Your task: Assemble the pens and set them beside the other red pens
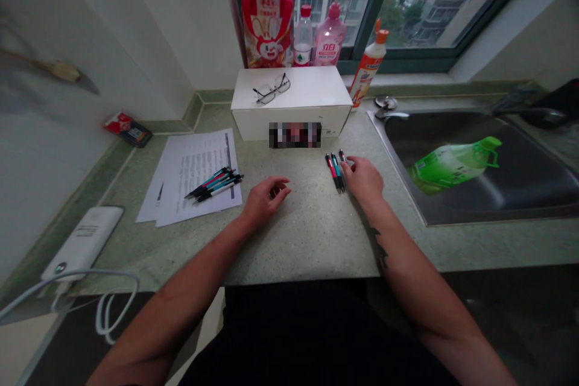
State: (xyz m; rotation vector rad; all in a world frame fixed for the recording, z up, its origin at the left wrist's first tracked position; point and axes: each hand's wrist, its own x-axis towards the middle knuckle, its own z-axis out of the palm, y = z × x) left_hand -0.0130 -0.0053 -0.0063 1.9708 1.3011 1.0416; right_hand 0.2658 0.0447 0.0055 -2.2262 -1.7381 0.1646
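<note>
My right hand (364, 178) rests on the green speckled counter (312, 229), its fingers touching three pens (335, 170) that lie side by side in front of a white box (292, 102). The fingers curl over the pens' lower ends; I cannot tell whether they grip one. My left hand (266, 198) lies on the counter with loosely curled fingers, holding nothing. To its left a bunch of several pens (216, 184) sits on a stack of printed papers (192, 175).
Glasses (271, 89) lie on the white box. Behind stand a red bag (268, 12), a water bottle (303, 36), a pink pump bottle (330, 33) and an orange-capped bottle (368, 66). A sink (534, 193) at right holds a green bottle (452, 163). A white power bank (84, 241) with cable lies at left.
</note>
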